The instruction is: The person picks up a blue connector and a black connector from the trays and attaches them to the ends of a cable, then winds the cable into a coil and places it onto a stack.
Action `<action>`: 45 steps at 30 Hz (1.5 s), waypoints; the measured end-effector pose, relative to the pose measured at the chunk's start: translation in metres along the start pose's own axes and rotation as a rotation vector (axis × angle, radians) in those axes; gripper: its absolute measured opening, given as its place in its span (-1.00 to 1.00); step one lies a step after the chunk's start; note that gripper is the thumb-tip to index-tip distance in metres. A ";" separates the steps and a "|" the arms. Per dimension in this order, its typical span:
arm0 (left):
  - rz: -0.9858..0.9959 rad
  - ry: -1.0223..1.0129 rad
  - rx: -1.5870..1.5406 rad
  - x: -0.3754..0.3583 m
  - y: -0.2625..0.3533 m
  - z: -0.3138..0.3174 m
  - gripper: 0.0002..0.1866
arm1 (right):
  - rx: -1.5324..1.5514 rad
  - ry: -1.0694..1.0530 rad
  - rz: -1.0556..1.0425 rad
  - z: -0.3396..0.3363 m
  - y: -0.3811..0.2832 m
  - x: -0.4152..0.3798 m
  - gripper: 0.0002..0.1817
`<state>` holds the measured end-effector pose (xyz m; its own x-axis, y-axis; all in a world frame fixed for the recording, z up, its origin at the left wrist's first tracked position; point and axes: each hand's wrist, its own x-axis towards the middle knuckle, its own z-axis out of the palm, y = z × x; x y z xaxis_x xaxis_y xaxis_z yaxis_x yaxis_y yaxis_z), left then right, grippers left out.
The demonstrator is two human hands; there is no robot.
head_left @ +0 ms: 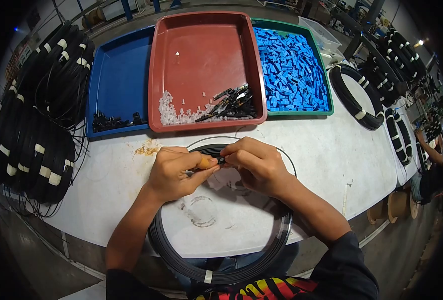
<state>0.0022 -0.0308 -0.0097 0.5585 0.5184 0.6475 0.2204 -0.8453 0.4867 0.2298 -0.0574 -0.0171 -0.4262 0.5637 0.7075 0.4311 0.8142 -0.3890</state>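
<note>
A large coil of black cable [221, 275] lies over the front edge of the table, with a white tape band at its near side. At the coil's far side, my left hand [176, 172] and my right hand [259, 162] meet fingertip to fingertip. Both pinch a small black part [221, 160], mostly hidden by the fingers, so its exact kind does not show. Yellowish tape or covering wraps a finger of my left hand. A loose cable strand [290, 159] arcs out around my right hand.
Beyond the hands stand a blue tray [121, 75] with small black parts, a red tray [201, 55] with clear plastic pieces and black connectors, and a green-rimmed tray [301, 114] of blue clips. Cable coils [31, 155] are stacked left; more coils [356, 95] lie right.
</note>
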 end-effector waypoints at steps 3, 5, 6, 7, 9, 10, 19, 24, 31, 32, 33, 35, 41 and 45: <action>-0.159 -0.001 -0.163 -0.002 0.004 0.002 -0.87 | -0.030 0.027 -0.069 0.001 0.000 0.000 -0.69; -0.257 -0.005 -0.249 -0.002 0.007 0.003 -0.88 | -0.032 0.046 -0.083 0.002 0.000 -0.001 -0.69; -0.311 -0.005 -0.311 -0.001 0.009 0.003 -0.89 | -0.038 0.056 -0.110 0.001 0.000 0.000 -0.68; -0.364 -0.004 -0.372 0.000 0.011 0.003 -0.90 | -0.045 0.066 -0.138 0.001 0.000 0.001 -0.67; -0.362 0.000 -0.373 0.000 0.012 0.004 -0.90 | -0.037 0.058 -0.141 -0.001 -0.001 0.002 -0.65; -0.360 0.006 -0.375 -0.001 0.012 0.005 -0.90 | -0.028 0.050 -0.144 -0.002 -0.002 0.003 -0.62; 0.353 0.018 0.342 0.003 0.004 0.005 -0.85 | 0.114 -0.051 0.134 -0.003 -0.006 0.003 -0.66; 0.463 -0.040 0.515 0.007 0.014 -0.002 -0.84 | 0.140 -0.020 0.143 0.002 -0.002 0.001 -0.69; 0.566 -0.005 0.621 0.005 0.014 0.002 -0.85 | 0.196 -0.016 0.195 0.001 -0.004 0.002 -0.73; 0.565 -0.004 0.622 0.005 0.012 0.001 -0.85 | 0.196 -0.018 0.194 0.001 -0.004 0.002 -0.73; 0.547 0.001 0.560 0.007 0.010 0.001 -0.84 | 0.201 -0.027 0.217 0.001 -0.005 0.002 -0.72; 0.527 0.006 0.497 0.005 0.005 -0.002 -0.83 | 0.208 -0.037 0.242 0.001 -0.006 0.002 -0.72; -0.175 0.111 -0.004 0.002 0.007 0.006 -0.30 | 0.023 -0.032 0.196 -0.003 -0.004 0.000 -0.65; -0.128 0.090 0.003 0.000 0.001 0.006 -0.29 | 0.114 0.080 0.211 0.005 -0.002 -0.003 -0.54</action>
<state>0.0068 -0.0322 -0.0130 0.4514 0.6312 0.6307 0.2877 -0.7720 0.5667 0.2260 -0.0597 -0.0214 -0.2701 0.7136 0.6464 0.4092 0.6928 -0.5938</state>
